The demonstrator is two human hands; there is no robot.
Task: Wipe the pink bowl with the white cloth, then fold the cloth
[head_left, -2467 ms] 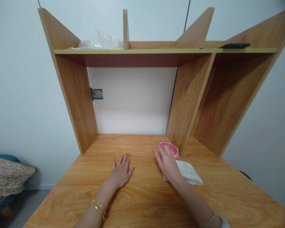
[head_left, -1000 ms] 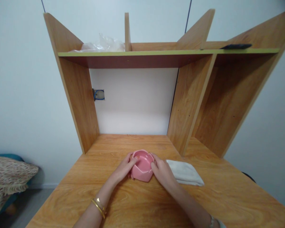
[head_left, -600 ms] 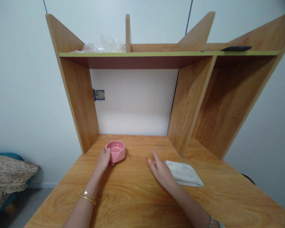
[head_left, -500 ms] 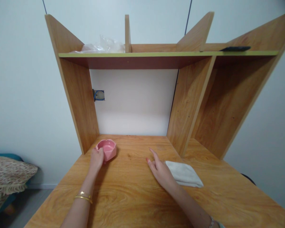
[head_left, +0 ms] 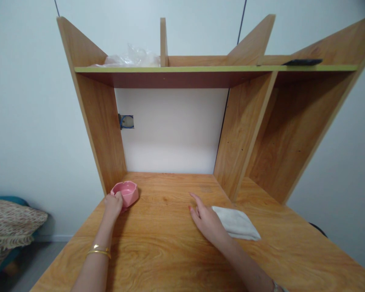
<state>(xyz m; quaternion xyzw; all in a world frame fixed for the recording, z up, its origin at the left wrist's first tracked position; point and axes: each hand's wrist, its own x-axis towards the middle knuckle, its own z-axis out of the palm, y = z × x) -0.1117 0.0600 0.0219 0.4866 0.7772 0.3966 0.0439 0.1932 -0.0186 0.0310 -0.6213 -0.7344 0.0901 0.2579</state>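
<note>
A small pink faceted bowl sits at the left of the wooden desk, close to the left upright panel. My left hand grips the bowl's near rim, fingers curled round it. My right hand lies flat on the desk near the middle, fingers stretched out and holding nothing. Its right side touches a folded white cloth that lies on the desk.
A wooden hutch stands on the desk with a shelf overhead and a divider panel at the right. Clear plastic and a dark flat object lie on the shelf. A patterned blanket shows at the lower left.
The bowl went from beside the right divider to the desk's middle, held in both hands. My left hand then carried it leftward to the left panel. My right hand let go and lies flat.
</note>
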